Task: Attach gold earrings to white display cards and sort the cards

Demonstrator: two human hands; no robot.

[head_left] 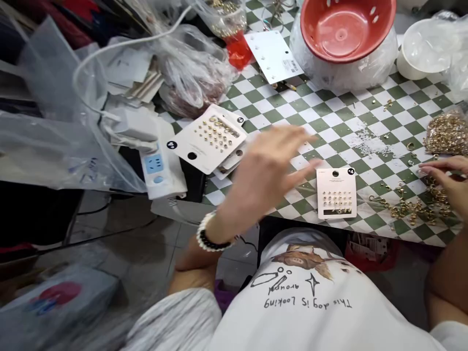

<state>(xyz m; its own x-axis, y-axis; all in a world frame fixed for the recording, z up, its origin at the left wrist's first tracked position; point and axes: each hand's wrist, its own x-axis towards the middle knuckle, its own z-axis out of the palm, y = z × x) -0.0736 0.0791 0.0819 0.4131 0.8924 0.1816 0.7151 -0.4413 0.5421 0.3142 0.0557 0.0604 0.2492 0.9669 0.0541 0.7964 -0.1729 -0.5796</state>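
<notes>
A white earring card (336,182) with rows of small studs lies flat near the table's front edge. My left hand (265,170), blurred by motion, hovers just left of it with fingers spread and nothing visible in them. Behind that hand, a small stack of larger earring cards (201,146) rests on the table. At the right edge, my right hand (451,180) is partly out of view, thumb and forefinger drawn together beside scattered gold earrings (413,209). Whatever its fingertips pinch is too small to make out.
A red bowl (341,34) sits on clear plastic at the back, near a white tub (417,53). Tiny clear pieces (369,141) are scattered mid-table. Gold parts fill a bag (448,130) at right. A power strip (161,165) and plastic bags (197,68) crowd the left.
</notes>
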